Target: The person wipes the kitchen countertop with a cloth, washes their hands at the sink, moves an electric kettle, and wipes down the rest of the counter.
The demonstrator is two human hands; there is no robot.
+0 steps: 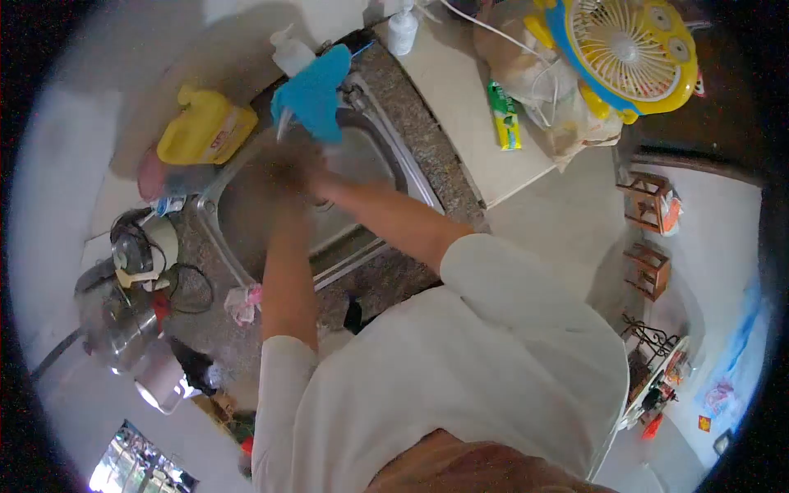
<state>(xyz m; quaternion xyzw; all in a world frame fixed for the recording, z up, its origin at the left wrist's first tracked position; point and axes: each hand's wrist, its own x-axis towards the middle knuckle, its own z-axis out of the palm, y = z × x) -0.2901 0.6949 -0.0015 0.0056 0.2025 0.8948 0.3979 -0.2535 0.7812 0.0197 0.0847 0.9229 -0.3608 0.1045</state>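
Observation:
Both my hands are together over the metal sink (pixel 374 156), below the faucet (pixel 284 123) that carries a blue cloth (pixel 316 92). My left hand (pixel 283 185) and my right hand (pixel 311 168) overlap and are smeared by motion. Their fingers cannot be made out, nor whether anything is between them. On the sink's far left side stands a yellow jug (pixel 205 131), close to the hands. A white bottle (pixel 291 54) is behind the blue cloth.
Left of the sink are a small appliance with a cord (pixel 144 251), a metal pot (pixel 119 320) and a pink-and-white cloth (pixel 242 304). On the right-hand counter lie a green-yellow packet (pixel 504 117), plastic bags (pixel 567 115) and a yellow fan (pixel 629 53). Wooden stools (pixel 649 269) stand beyond.

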